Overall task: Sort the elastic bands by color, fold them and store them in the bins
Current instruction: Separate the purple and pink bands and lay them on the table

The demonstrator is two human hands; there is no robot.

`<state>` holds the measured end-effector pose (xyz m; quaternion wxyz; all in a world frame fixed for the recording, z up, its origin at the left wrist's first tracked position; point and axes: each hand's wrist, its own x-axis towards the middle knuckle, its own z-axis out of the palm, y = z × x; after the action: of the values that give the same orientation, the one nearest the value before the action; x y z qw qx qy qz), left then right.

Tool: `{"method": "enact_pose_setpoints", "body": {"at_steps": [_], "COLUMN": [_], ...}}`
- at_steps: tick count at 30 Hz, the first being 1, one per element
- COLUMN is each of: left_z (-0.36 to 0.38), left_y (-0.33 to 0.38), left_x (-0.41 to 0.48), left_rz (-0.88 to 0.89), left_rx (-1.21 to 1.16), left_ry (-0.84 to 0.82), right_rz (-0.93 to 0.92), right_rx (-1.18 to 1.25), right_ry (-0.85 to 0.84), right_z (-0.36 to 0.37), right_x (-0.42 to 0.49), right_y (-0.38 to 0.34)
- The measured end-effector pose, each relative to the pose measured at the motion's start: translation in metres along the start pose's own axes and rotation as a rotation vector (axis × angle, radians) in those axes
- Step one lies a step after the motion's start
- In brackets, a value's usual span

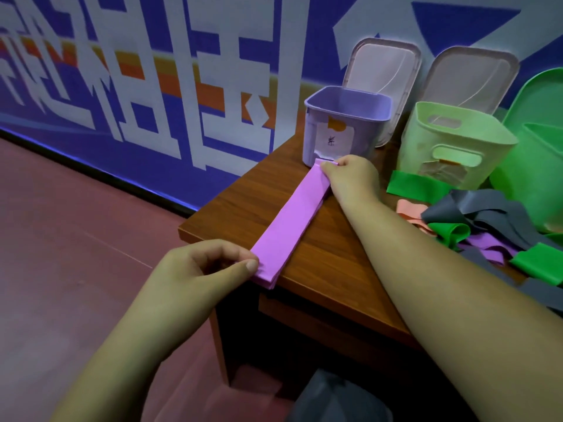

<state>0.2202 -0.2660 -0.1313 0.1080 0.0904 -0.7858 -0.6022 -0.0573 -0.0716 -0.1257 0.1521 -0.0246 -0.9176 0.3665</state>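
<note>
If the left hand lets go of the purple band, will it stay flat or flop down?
Probably it flops: the purple band looks thin and layered, and its near end overhangs the table edge. Likely light and limp, like the crumpled bands nearby.

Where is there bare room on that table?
Bare wood lies left of the purple band, up to the table edge, and between band and right forearm. Loose bands and bins crowd the right side.
</note>
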Motion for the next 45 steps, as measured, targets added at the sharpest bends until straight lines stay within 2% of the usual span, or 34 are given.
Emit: {"method": "enact_pose_setpoints", "body": {"at_steps": [15, 21, 28, 31, 35, 41, 45], "left_z": [-0.001, 0.0, 0.02, 0.041, 0.081, 0.165, 0.239], "left_y": [-0.012, -0.004, 0.033, 0.05, 0.075, 0.121, 0.158], "left_x": [-0.002, -0.004, 0.007, 0.016, 0.031, 0.063, 0.093], "left_rz": [0.04, 0.102, 0.229, 0.279, 0.337, 0.516, 0.647], "left_rx": [0.057, 0.075, 0.164, 0.177, 0.19, 0.245, 0.36], "left_ry": [-0.043, -0.002, -0.056, -0.116, -0.215, -0.238, -0.272], "right_rz": [-0.021, -0.015, 0.04, 0.088, 0.0, -0.151, -0.141], "right_rx": [-0.173, -0.068, 0.114, 0.237, 0.365, 0.322, 0.283], "right_ry": [-0.018, -0.007, -0.158, -0.214, -0.198, -0.034, 0.071], "right_z": [0.002, -0.003, -0.031, -0.052, -0.1, -0.208, -0.258], "right_x": [-0.006, -0.014, -0.023, -0.034, -0.041, -0.044, -0.04], "right_y": [-0.003, -0.003, -0.003, -0.001, 0.006, 0.048, 0.103]}}
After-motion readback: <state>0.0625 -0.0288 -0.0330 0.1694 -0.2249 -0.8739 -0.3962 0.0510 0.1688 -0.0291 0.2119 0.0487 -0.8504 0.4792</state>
